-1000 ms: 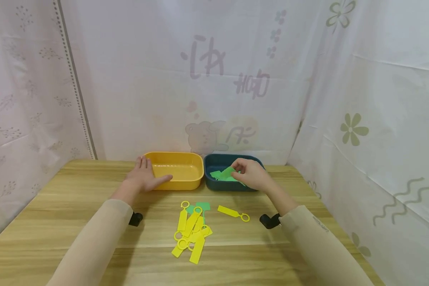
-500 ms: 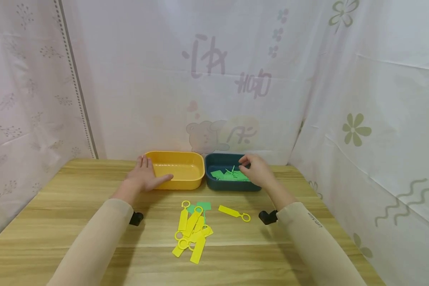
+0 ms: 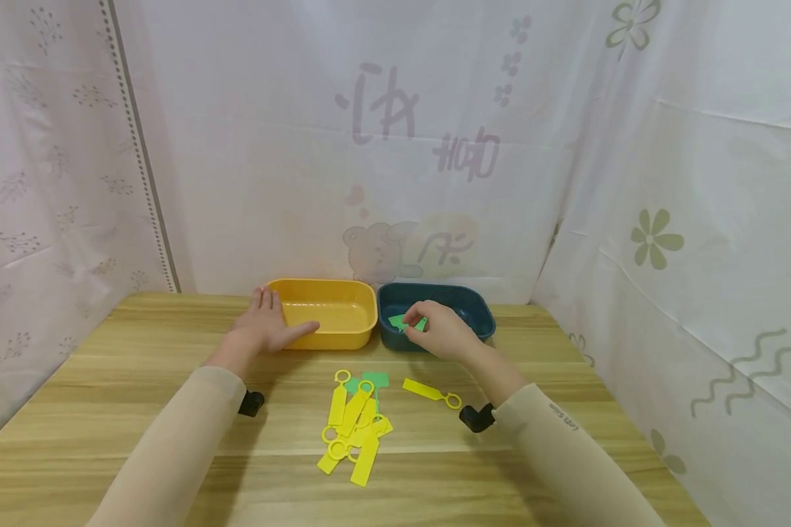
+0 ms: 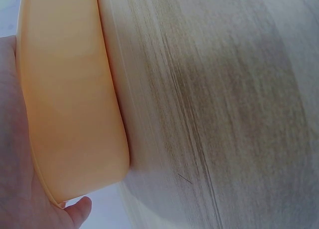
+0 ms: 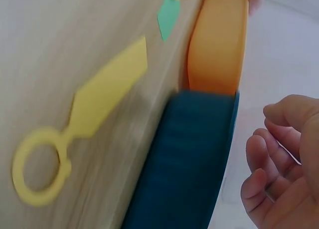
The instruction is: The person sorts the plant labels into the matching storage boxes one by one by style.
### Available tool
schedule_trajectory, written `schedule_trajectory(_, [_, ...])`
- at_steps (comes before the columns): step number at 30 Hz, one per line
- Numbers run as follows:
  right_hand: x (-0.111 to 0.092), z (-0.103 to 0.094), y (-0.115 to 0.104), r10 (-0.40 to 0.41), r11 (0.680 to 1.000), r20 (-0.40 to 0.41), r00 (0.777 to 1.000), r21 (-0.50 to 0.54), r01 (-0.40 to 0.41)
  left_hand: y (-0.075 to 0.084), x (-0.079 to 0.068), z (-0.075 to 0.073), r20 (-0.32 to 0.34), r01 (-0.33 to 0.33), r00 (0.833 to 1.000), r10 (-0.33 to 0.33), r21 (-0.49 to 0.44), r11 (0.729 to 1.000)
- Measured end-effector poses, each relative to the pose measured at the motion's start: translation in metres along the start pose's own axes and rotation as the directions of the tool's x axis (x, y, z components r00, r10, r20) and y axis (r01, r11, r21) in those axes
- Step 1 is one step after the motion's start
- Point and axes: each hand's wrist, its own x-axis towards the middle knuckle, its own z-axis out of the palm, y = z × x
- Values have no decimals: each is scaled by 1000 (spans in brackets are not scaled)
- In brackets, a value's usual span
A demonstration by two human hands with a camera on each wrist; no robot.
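My left hand (image 3: 260,326) rests on the left end of the yellow bin (image 3: 329,340), fingers straight and thumb stretched along the front edge. In the left wrist view, the palm lies against the rim of the same bin (image 4: 75,99). My right hand (image 3: 442,331) is over the front of the dark blue bin (image 3: 477,307), covering part of the green tags (image 3: 398,322) inside. Its fingers (image 5: 256,151) are loosely bent, with nothing between them in the right wrist view. A single yellow tag with a ring (image 3: 423,389) lies on the table before the blue bin.
Several yellow ring tags (image 3: 365,461) lie in an overlapping pile on the wooden table (image 3: 283,483). Green tags (image 3: 376,379) show at the pile's far edge. Both bins stand side by side near the back curtain (image 3: 270,183).
My right hand has let go of a green tag in the blue bin, lifted off to the right, then swung left and nearer the bin's front. My left hand has stayed put.
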Motion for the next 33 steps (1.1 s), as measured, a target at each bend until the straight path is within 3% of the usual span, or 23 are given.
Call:
schedule_trajectory(5, [1, 16, -14, -36, 999, 72, 997, -22, 37, -1, 0, 0, -10, -5, 1000, 5, -1, 1000])
schedule_trajectory(13, [-2, 45, -24, 53, 992, 274, 960, -125, -19, 0, 0, 0, -11, -1, 1000, 1, 4, 1000])
schedule_trajectory(21, [-2, 59, -24, 68, 967, 310, 948, -256, 14, 0, 0, 1, -14, 0, 1000, 0, 1, 1000])
schedule_trajectory(33, [-9, 48, -22, 95, 962, 325, 941, -273, -3, -1, -1, -2, -6, -7, 1000, 7, 2, 1000])
